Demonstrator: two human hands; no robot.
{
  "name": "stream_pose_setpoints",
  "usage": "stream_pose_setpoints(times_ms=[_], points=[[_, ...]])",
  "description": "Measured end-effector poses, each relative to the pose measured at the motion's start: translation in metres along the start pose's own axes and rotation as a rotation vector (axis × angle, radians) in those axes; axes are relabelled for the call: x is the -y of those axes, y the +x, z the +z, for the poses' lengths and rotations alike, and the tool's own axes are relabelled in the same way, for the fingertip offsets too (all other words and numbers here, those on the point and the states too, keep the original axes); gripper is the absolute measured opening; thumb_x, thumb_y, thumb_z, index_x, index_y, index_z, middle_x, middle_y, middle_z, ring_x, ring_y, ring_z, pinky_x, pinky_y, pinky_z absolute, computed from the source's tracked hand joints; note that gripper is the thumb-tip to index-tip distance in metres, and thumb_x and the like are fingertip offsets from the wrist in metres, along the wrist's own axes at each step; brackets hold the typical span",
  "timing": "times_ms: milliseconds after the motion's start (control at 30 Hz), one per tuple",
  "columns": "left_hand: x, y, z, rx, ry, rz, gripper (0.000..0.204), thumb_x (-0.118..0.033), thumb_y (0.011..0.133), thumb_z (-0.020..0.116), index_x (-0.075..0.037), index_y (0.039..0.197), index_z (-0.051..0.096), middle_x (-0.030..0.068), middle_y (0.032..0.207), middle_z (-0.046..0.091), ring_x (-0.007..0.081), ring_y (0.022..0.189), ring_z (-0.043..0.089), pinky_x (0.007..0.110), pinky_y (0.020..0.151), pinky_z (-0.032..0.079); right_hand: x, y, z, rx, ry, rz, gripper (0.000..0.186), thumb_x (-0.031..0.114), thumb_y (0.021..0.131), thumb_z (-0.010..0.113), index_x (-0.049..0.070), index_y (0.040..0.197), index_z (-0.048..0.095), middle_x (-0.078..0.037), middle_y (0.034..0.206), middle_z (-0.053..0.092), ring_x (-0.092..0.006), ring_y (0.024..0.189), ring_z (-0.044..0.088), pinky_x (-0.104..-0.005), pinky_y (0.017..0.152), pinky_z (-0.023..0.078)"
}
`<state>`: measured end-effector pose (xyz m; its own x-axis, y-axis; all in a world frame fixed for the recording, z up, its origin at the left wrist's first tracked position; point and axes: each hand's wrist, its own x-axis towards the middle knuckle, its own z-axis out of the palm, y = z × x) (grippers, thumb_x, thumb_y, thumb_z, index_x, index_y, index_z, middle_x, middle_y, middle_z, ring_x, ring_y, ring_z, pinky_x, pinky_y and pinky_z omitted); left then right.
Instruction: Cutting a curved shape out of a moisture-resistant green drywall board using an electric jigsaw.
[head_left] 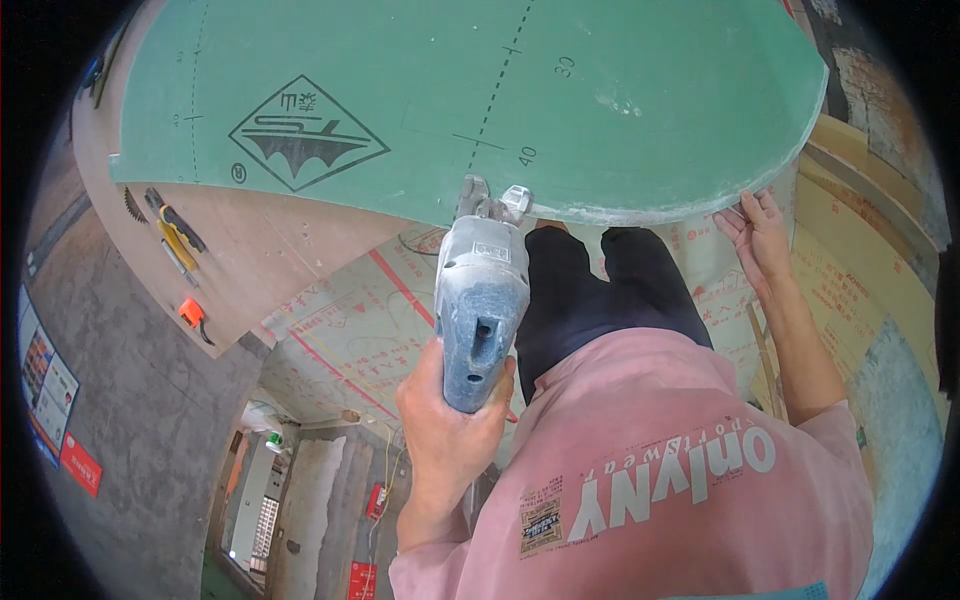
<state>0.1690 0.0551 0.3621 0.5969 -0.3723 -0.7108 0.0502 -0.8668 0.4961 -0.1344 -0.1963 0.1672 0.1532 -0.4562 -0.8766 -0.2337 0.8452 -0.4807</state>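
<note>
My left hand [455, 420] is wrapped around the rear of a dusty blue-and-grey jigsaw [484, 300]. The jigsaw's metal front end meets the near edge of a large green plasterboard sheet [640, 110]; the blade cannot be seen. To the right of the tool, the sheet's curved edge shows a pale, powdery band. Out at the right of this curve, my right hand [757, 235] has its fingers at the edge, with fingertips against the board. Whether its thumb is underneath is hard to make out.
On the tan board [260, 250] at left lie yellow-handled pliers [178, 235], a toothed blade [134, 205] and an orange tape measure [191, 313]. Printed sheeting [340, 320] covers the area below. A cord loops near the jigsaw. A toolbox-like container [262, 510] stands lower left.
</note>
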Motion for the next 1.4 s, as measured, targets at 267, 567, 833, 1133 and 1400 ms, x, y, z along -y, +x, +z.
stream_pose_setpoints(times_ms=[267, 567, 833, 1133, 1400], points=[[-0.0018, 0.0015, -0.0019, 0.018, 0.019, -0.013, 0.029, -0.011, 0.082, 0.080, -0.001, 0.105, 0.066, 0.0166, 0.083, 0.072, 0.0294, 0.073, 0.073, 0.037, 0.070, 0.054, -0.0018, 0.0008, -0.0042, 0.017, 0.008, -0.013, 0.024, 0.016, 0.107, 0.056, 0.003, 0.127, 0.052, -0.010, 0.114, 0.068, -0.0220, 0.100, 0.072, -0.0363, 0.090, 0.063], [-0.0039, 0.0023, 0.0000, -0.007, 0.018, 0.011, 0.026, -0.011, 0.082, 0.080, -0.002, 0.100, 0.066, 0.0159, 0.081, 0.071, 0.0279, 0.070, 0.072, 0.035, 0.068, 0.053, -0.0022, 0.0005, -0.0040, 0.023, 0.027, -0.023, 0.023, 0.017, 0.107, 0.057, 0.003, 0.124, 0.052, -0.012, 0.115, 0.069, -0.0232, 0.099, 0.074, -0.0365, 0.090, 0.063], [-0.0031, 0.0021, 0.0015, -0.019, 0.036, 0.011, 0.025, -0.011, 0.082, 0.081, -0.002, 0.099, 0.065, 0.0158, 0.079, 0.071, 0.0291, 0.069, 0.070, 0.036, 0.067, 0.053, -0.0024, 0.0001, -0.0024, 0.016, 0.035, -0.030, 0.021, 0.017, 0.107, 0.057, 0.003, 0.122, 0.052, -0.012, 0.115, 0.070, -0.0234, 0.099, 0.074, -0.0369, 0.090, 0.063], [-0.0050, 0.0024, 0.0017, -0.029, 0.021, -0.002, 0.025, -0.012, 0.081, 0.081, -0.002, 0.095, 0.064, 0.0158, 0.078, 0.070, 0.0288, 0.067, 0.069, 0.037, 0.066, 0.052, -0.0034, 0.0003, -0.0027, 0.020, 0.050, -0.026, 0.021, 0.016, 0.107, 0.057, 0.002, 0.122, 0.052, -0.012, 0.113, 0.070, -0.0236, 0.098, 0.074, -0.0369, 0.090, 0.062], [-0.0021, 0.0028, 0.0026, -0.027, 0.018, -0.003, 0.025, -0.012, 0.081, 0.082, -0.002, 0.094, 0.063, 0.0155, 0.077, 0.069, 0.0290, 0.066, 0.069, 0.037, 0.066, 0.052, -0.0023, -0.0006, -0.0007, 0.001, 0.034, -0.034, 0.023, 0.016, 0.107, 0.057, 0.001, 0.124, 0.051, -0.014, 0.115, 0.070, -0.0245, 0.100, 0.074, -0.0367, 0.090, 0.063]])
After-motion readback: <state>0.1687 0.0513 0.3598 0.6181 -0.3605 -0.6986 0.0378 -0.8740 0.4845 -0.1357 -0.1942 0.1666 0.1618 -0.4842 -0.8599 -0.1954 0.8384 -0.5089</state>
